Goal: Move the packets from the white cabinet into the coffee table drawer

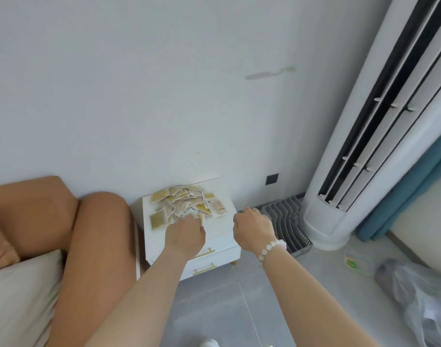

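A heap of yellow and beige packets lies on top of the white cabinet, which stands against the wall and has two gold-handled drawers. My left hand reaches over the cabinet top, its fingertips at the near edge of the heap. The fingers are hidden behind the back of the hand, so a grip cannot be made out. My right hand, with a bead bracelet on the wrist, hovers at the cabinet's right edge with its fingers curled and nothing visible in them. No coffee table is in view.
A brown sofa arm and a beige cushion stand close on the cabinet's left. To its right a grey slotted rack lies on the floor, then a tall white air conditioner. A plastic bag lies at the right.
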`<state>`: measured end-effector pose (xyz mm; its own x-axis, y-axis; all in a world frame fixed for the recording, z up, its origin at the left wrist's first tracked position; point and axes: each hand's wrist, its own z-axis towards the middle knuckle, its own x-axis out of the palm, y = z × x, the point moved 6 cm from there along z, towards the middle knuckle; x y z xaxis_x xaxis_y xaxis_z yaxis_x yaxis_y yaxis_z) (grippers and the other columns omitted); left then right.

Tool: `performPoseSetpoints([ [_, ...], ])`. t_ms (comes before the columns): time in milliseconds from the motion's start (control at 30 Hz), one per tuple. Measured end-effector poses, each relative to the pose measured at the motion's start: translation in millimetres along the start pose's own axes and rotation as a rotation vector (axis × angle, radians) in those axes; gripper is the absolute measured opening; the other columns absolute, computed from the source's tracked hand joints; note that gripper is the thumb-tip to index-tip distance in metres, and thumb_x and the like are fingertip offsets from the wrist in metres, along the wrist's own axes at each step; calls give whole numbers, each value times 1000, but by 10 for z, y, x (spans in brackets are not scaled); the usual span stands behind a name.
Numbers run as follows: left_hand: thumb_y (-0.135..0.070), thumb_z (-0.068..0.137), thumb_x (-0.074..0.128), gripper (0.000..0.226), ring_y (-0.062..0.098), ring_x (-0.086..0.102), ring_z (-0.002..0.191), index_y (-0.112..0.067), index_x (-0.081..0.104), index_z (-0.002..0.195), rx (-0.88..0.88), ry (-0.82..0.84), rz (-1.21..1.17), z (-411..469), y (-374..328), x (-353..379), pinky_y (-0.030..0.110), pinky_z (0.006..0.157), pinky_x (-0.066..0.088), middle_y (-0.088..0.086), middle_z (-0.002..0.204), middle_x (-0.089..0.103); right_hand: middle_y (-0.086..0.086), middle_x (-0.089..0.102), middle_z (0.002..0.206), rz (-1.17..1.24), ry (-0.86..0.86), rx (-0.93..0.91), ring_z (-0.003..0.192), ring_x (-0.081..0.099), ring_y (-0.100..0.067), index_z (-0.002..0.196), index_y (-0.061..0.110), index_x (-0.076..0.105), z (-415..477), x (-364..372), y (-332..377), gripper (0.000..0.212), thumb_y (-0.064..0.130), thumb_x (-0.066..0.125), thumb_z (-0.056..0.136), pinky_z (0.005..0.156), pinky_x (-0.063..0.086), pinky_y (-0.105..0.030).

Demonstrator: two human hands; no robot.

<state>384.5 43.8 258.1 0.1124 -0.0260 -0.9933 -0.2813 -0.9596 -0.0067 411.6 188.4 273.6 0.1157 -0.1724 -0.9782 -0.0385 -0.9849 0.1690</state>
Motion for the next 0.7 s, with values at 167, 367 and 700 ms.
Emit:
performPoseSetpoints([
  [167,-28,100,27,37,25,56,107,-13,58,112,-49,24,-2,587,391,32,33,81,41,4,114,57,-8,52,117,-15,39,-22,112,48,-24,115,9,58,635,66,214,32,17,33,96,84,40,-32],
  [367,-26,99,29,35,24,57,108,-14,60,110,-74,91,-16,1124,801,148,33,81,45,3,116,58,-7,52,120,-3,77,-8,115,47,-23,120,13,58,1285,162,371,35,18,33,96,86,41,-33],
  [700,-24,99,27,35,22,56,103,-13,59,106,-18,170,9,1863,742,338,34,87,43,3,106,57,-6,53,121,42,125,95,117,46,-22,119,14,59,1918,375,-1,35,18,34,95,87,42,-32],
])
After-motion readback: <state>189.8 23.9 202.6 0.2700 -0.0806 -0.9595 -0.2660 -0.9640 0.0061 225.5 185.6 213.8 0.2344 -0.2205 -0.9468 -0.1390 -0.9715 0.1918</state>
